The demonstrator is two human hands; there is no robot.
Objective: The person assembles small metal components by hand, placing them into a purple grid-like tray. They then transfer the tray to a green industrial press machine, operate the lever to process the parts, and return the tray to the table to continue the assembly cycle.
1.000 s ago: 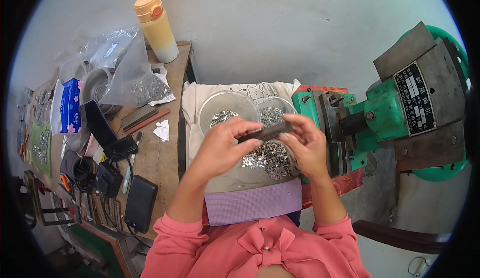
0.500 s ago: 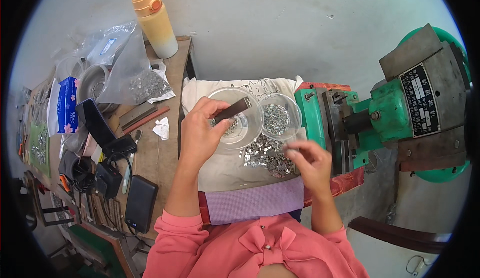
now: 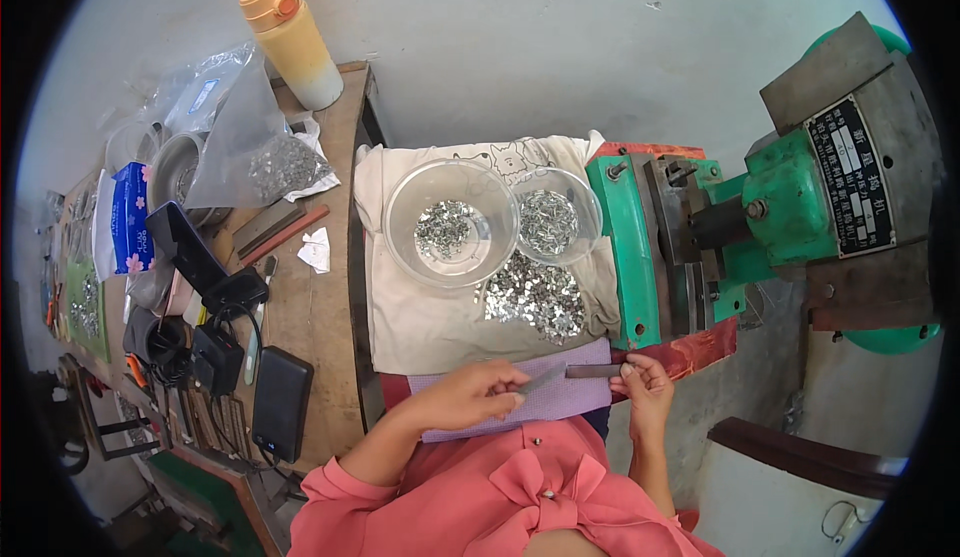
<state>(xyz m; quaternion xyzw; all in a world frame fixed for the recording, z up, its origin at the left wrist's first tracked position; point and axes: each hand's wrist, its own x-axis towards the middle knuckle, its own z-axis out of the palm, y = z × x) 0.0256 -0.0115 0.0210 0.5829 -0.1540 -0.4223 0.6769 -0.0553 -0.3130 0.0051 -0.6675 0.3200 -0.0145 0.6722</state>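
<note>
Low over the purple mat (image 3: 575, 407), my left hand (image 3: 465, 395) pinches a thin grey strip (image 3: 543, 380) that narrows toward its tip. My right hand (image 3: 648, 382) holds one end of a dark flat metal bar (image 3: 592, 371) between thumb and fingers. The tip of the strip and the free end of the bar come close together; whether they touch I cannot tell. Beyond them, a pile of small shiny metal pieces (image 3: 532, 299) lies on the pale cloth (image 3: 420, 332). A large clear tub (image 3: 480, 262) and a smaller clear tub (image 3: 590, 237) hold more metal pieces.
A green press machine (image 3: 790, 207) stands at the right. The wooden table (image 3: 310, 347) at the left carries a yellow bottle (image 3: 300, 52), a plastic bag of metal pieces (image 3: 255, 157), a phone on a stand (image 3: 190, 257), a black power bank (image 3: 280, 404) and several cables.
Both hands have come down toward me, from the tubs and the pile to the purple mat. A dark bar was in my left hand; now my right hand holds one and my left a thin strip.
</note>
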